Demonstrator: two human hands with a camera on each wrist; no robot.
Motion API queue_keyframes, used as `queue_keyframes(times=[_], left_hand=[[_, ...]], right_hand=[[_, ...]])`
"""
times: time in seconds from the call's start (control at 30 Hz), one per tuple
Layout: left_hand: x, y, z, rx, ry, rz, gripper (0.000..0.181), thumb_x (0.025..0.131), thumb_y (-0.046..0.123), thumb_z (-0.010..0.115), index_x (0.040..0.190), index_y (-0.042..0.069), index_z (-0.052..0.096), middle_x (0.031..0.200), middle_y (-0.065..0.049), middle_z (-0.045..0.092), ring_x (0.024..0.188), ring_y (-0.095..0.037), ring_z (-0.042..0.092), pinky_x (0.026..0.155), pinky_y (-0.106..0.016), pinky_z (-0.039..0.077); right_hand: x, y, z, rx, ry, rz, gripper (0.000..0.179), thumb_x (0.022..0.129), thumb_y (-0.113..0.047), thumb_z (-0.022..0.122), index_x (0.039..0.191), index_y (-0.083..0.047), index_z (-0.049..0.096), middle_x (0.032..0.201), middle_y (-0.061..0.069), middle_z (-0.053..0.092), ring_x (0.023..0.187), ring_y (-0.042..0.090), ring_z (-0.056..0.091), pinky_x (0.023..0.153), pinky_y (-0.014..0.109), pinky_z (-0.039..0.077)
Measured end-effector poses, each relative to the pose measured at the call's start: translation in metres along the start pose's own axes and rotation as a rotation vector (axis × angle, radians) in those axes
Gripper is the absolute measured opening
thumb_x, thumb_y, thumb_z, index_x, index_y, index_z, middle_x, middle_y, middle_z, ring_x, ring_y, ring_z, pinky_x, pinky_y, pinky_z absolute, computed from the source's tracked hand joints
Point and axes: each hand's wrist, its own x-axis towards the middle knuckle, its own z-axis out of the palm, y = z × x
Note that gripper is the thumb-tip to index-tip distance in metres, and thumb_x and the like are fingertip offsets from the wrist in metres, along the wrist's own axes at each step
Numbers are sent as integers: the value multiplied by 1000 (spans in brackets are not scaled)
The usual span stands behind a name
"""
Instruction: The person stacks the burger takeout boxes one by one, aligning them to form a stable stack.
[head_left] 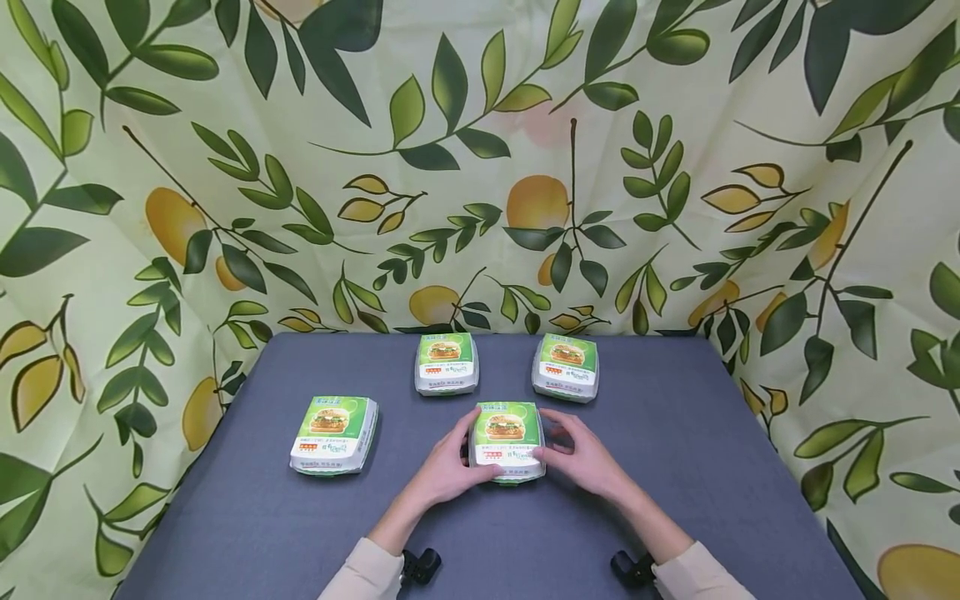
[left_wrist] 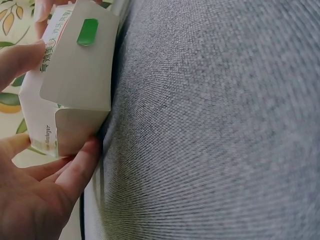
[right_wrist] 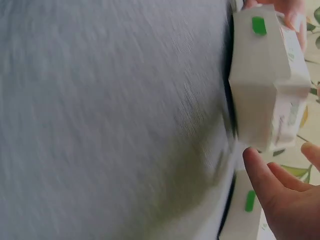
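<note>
We have the box on the table, between our two hands, label up, nearer to us than the back-left box and back-right box, and well apart from the left box. We judge the step in hand to be handling this one box, either taking hold of it or setting it straight; from this moment alone we cannot tell which. The left hand grips it, thumb over the near top edge and fingertips against the left side, low by the base. The right hand is spread beside the other end with its fingers mostly straight and clasps nothing firmly; the right wrist view does not settle whether its fingertips touch the card. If the box is to be lifted or slid, the next move probably calls for the right hand to close in evenly, low on its side, so the box stays level and the lid is not squeezed. If it is already placed, the left hand should ease off without dragging it. Both forearms reach in from the near edge out of pale sleeves, angled inward, the two palms roughly facing each other across the box.
</note>
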Motion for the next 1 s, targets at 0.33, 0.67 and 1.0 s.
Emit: queue_keyframes(times=[0.33,0.67,1.0], left_hand=[[-2,6,-1,57,-2,4,102,79,45,85,160,15,31,150,-21,47,132,-34,50,101,-51,45],[-3,9,1,39,-9,-7,102,82,44,83,161,13,28,151,-20,44,129,-29,51,93,-40,53],[-3,2,4,41,-7,-8,102,82,47,82,162,17,25,154,-19,41,134,-29,47,93,-37,53]], right_hand=[[7,-8,-34,-93,98,15,67,95,-32,74,149,-5,47,150,18,48,132,38,51,106,49,46],[20,-14,-66,-141,202,6,66,98,-31,70,150,0,44,147,25,47,133,42,49,107,54,44],[37,-9,-80,-160,266,27,67,99,-33,68,152,0,41,147,26,44,133,43,46,108,55,41]])
